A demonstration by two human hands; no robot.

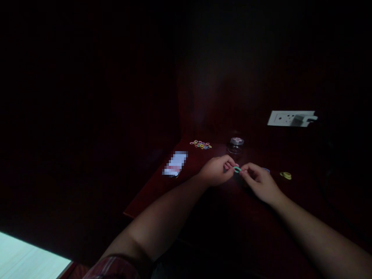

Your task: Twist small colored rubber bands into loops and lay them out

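Between my two hands is a small green hair tie (237,169), a ring held from both sides. My left hand (218,170) pinches its left edge with fingers curled. On the other side, my right hand (260,182) grips the right edge between thumb and forefinger. Something pink shows just behind the ring, too small to make out. Beyond my hands stands a clear jar (236,145) with a lid. A pile of multicoloured hair ties (201,145) lies at the back left. Yellow hair ties (286,175) rest to the right, and a bluish one (266,169) is partly hidden behind my right hand.
A phone with a lit, blurred screen (175,163) lies near the left edge of the dark red table (151,197). On the back wall is a white socket panel (283,118) with a plug (305,119) in it. The surroundings are very dark.
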